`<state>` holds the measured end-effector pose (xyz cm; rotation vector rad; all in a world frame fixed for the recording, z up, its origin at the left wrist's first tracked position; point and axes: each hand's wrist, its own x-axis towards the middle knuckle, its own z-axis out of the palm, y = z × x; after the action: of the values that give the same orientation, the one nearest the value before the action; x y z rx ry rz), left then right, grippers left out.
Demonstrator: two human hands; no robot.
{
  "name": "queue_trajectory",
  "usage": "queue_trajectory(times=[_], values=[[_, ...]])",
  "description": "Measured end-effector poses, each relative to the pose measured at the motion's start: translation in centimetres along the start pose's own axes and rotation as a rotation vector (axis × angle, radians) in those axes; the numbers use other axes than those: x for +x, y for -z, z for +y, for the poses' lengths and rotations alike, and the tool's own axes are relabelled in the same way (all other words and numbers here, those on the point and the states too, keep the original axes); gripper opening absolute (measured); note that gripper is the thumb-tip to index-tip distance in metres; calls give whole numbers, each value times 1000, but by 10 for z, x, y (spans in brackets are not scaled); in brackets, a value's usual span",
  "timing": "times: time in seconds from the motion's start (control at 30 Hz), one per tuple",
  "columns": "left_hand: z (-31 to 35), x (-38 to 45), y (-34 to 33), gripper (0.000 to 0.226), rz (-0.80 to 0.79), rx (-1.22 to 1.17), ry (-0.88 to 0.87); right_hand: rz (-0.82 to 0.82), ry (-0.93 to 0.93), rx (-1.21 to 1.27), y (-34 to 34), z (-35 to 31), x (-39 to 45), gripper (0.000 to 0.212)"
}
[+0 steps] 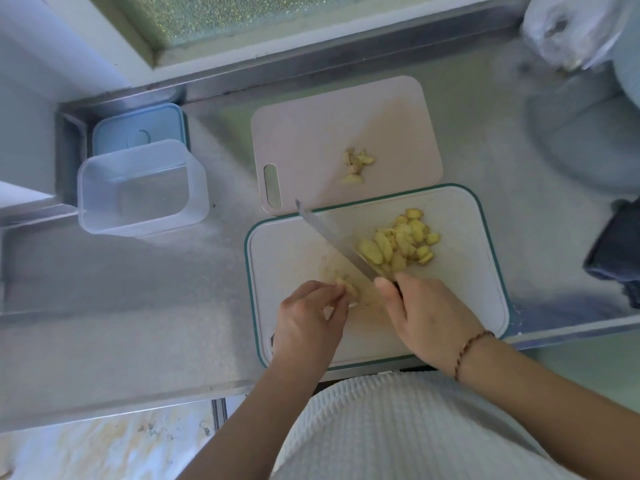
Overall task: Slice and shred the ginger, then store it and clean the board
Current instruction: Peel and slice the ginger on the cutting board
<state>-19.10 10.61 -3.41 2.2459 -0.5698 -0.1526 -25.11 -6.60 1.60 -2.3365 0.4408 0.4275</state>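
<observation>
Left hand (311, 313) pinching ginger (348, 287), right hand (426, 317) gripping knife (332, 237), clear container (142, 188) left, pink board (346, 133) behind

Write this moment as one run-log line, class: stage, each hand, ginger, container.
stage: slicing | left hand: pinches ginger piece | right hand: grips knife | ginger slices: piled on teal-edged board | clear container: empty, lid off

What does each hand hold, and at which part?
The right hand holds the knife by its handle, blade over the board. The left hand pinches a ginger piece at its near end with the fingertips.
</observation>
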Motion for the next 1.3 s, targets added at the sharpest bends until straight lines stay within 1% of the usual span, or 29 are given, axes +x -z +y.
queue_trajectory(times=[0.07, 0.2, 0.37, 0.47, 0.57, 0.63, 0.8, 0.97, 1.13, 1.3], values=[[1, 0, 0, 7, 15, 0, 4, -37, 47, -12, -1, -8, -11, 42], [3, -1, 0, 7, 15, 14, 16, -75, 77, -40, -2, -14, -27, 39], [3, -1, -1, 7, 20, 16, 21, -112, 57, -59, -3, -15, -31, 36], [2, -1, -1, 11, 8, 6, 23, -120, 51, -88, -2, -20, -30, 40], [1, 0, -1, 8, 4, -18, 18, -130, 25, -115, -2, -24, -30, 31], [2, 0, -1, 8, -8, -16, 24, -118, 17, -126, -4, -25, -28, 29], [0, -1, -2, 6, -5, -1, 10, -90, 1, -88, -11, -29, -14, 37], [1, -1, -3, 9, 20, -13, 11, -189, -32, -45, -4, -15, -28, 35], [-2, -1, -2, 9, 9, -28, 25, -128, 4, -60, -13, -29, -5, 34], [-1, -2, -3, 7, 20, -34, 22, -230, -64, -62, -8, -8, -33, 34]])
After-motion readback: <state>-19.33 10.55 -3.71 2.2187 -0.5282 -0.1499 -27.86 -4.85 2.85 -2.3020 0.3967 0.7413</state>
